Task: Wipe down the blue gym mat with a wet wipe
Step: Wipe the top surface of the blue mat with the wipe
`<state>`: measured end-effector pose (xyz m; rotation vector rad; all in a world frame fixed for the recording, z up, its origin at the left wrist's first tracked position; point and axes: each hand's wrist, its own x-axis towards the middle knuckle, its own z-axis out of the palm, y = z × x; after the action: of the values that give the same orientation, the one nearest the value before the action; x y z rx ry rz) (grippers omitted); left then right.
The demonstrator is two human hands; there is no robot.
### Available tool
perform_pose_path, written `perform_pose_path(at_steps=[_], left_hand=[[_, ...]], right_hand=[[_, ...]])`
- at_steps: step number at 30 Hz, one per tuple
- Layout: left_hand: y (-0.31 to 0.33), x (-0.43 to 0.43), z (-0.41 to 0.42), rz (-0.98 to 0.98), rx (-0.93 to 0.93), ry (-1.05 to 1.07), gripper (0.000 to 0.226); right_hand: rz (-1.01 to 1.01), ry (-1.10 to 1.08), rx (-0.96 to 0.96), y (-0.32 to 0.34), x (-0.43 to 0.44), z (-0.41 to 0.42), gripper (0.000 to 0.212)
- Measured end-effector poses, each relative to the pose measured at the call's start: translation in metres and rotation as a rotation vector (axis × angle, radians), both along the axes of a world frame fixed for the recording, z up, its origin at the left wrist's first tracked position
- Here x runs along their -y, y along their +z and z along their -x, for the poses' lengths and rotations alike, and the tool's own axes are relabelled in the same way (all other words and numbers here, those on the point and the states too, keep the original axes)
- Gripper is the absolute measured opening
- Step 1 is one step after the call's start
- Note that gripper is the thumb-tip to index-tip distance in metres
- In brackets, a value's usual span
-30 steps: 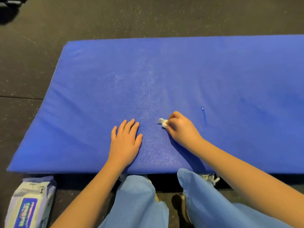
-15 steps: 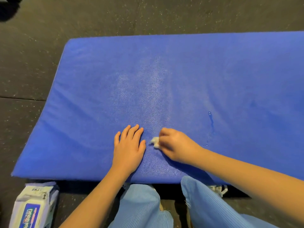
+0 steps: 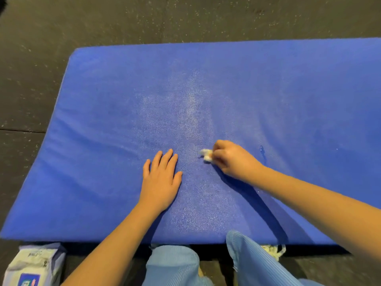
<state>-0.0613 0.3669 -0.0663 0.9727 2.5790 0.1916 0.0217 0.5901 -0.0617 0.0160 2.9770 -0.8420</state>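
The blue gym mat [image 3: 268,96] lies flat on the dark floor and fills most of the head view. My right hand [image 3: 233,159] grips a small crumpled white wet wipe [image 3: 206,155] and holds it against the mat near its middle front. My left hand [image 3: 160,180] rests flat on the mat, fingers straight, just left of the wipe. A pale damp streak [image 3: 191,112] runs up the mat beyond my hands. A small water drop [image 3: 261,149] sits right of my right hand.
A pack of wet wipes [image 3: 35,265] lies on the speckled black floor [image 3: 144,17] at the lower left, in front of the mat's edge. My knees in light blue trousers [image 3: 175,265] are at the near edge. A white shoe [image 3: 272,250] peeks out under the mat's edge.
My right hand moved the wipe toward me and leftward, close to my left hand, then back away and to the right. My left hand stayed flat in place.
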Motion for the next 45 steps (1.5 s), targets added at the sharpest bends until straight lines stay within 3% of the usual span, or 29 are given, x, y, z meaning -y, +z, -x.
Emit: perform_pose_path(at_steps=[2,4,6,9,14,15,20,25,30,32,35,36,40,41,43,45], left_hand=[[-0.002,0.002,-0.003,-0.019,-0.015,0.007,0.080],[-0.003,0.003,-0.004,-0.022,-0.015,0.014,0.077],[-0.004,0.003,-0.003,-0.015,-0.014,0.013,0.076],[-0.003,0.002,-0.002,-0.005,-0.017,0.009,0.077],[0.000,0.004,-0.005,-0.002,-0.005,0.014,0.082],[0.000,0.004,-0.005,0.000,-0.004,0.017,0.082],[0.002,0.001,-0.004,0.013,-0.017,0.022,0.079],[0.006,-0.010,0.011,-0.036,0.010,0.005,0.077],[-0.006,-0.026,0.028,0.062,0.007,-0.054,0.076],[-0.011,-0.025,0.026,0.064,-0.029,-0.066,0.064],[-0.017,-0.022,0.024,0.044,-0.074,-0.063,0.058],[-0.016,-0.022,0.025,0.037,-0.086,-0.065,0.058],[-0.014,-0.025,0.027,0.007,-0.115,-0.075,0.055],[-0.014,-0.026,0.030,-0.019,-0.112,-0.075,0.054],[-0.013,-0.032,0.041,-0.048,-0.104,-0.083,0.055],[-0.014,-0.042,0.057,-0.027,-0.123,-0.104,0.057]], right_hand=[[0.001,-0.314,-0.037,-0.005,-0.014,0.015,0.031],[0.042,-0.416,-0.038,-0.003,0.001,0.014,0.022],[0.126,-0.198,-0.006,0.007,0.030,0.000,0.015],[0.104,0.094,0.091,0.011,0.033,-0.007,0.025],[-0.004,-0.410,-0.049,0.001,0.006,0.011,0.034],[-0.014,-0.401,-0.031,0.002,0.012,0.007,0.033],[0.043,0.072,0.050,0.003,0.019,-0.008,0.013],[0.044,-0.492,-0.098,-0.013,-0.005,0.022,0.030],[0.081,0.035,-0.047,-0.010,0.014,0.016,0.034],[-0.002,-0.100,-0.057,-0.011,-0.012,0.037,0.032],[-0.024,-0.549,-0.053,-0.020,-0.040,0.060,0.022],[-0.024,-0.539,-0.083,-0.021,-0.037,0.061,0.021],[-0.063,0.059,-0.141,-0.018,-0.011,0.043,0.035],[-0.116,0.107,-0.127,-0.020,-0.019,0.048,0.036],[-0.227,-0.046,-0.163,-0.024,-0.041,0.070,0.037],[-0.236,-0.394,-0.182,-0.024,-0.057,0.088,0.031]])
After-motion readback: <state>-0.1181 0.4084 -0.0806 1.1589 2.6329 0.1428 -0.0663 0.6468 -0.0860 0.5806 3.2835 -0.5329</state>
